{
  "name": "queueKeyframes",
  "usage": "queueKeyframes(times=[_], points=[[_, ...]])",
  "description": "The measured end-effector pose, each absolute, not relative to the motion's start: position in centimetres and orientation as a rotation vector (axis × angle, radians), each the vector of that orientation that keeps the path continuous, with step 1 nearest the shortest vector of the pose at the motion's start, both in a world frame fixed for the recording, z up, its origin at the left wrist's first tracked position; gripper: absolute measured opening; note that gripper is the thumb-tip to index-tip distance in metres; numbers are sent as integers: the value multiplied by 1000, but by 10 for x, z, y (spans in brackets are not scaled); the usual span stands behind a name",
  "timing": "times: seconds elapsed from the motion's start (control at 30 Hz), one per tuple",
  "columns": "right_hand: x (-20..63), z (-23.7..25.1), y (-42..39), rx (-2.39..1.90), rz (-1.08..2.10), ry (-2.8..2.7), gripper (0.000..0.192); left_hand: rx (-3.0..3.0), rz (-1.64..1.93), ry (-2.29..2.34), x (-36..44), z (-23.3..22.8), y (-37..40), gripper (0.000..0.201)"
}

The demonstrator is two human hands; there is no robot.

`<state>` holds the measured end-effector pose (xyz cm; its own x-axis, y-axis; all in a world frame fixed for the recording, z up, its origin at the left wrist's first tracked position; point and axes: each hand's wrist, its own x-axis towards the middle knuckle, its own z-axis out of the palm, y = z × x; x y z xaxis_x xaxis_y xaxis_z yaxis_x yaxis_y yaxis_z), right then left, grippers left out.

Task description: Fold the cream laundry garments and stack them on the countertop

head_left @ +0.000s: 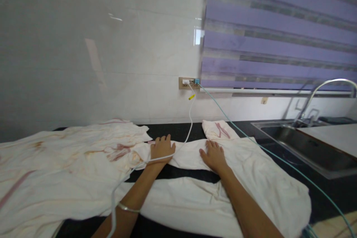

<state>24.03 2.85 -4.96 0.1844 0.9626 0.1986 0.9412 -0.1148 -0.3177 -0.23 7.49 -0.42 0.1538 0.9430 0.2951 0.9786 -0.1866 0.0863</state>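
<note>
White trousers [251, 167] lie spread on the dark countertop, their two legs pointing left with a gap between them. My left hand [162, 149] lies flat near the end of the far leg, fingers spread. Farther right on that same leg rests my right hand [213, 155], palm down and fingers apart. A white cable [160, 158] crosses over my left wrist. Beside my left hand is a rumpled white garment [83, 163] with brownish stains and reddish marks. Behind the trousers, a folded white cloth [219, 130] has a reddish print.
A wall socket [189, 83] holds a white plug and a blue plug. From it a teal cable [267, 150] runs over the trousers' right side. The sink [301, 145] and its faucet [309, 98] stand at the right, below a purple striped blind [267, 37].
</note>
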Motion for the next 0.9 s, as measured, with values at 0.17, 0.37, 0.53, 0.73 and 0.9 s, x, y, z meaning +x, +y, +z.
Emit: queueKeyframes(times=[0.17, 0.37, 0.53, 0.73, 0.9], points=[[244, -51, 29, -2036, 25, -1795, 51, -2306, -308, -1958, -15, 2, 79, 36], [251, -53, 32, -1939, -27, -1743, 44, -2380, -393, -1751, -4, 7, 77, 27], [256, -52, 34, -1653, -90, -1758, 45, -2559, -681, -1596, -8, 18, 77, 22], [249, -51, 33, -1284, -1, -2003, 61, -2488, -786, -1696, -12, 17, 78, 13], [246, -54, 32, -1251, 68, -2142, 57, -2151, -1232, -1714, -17, 13, 89, 34]])
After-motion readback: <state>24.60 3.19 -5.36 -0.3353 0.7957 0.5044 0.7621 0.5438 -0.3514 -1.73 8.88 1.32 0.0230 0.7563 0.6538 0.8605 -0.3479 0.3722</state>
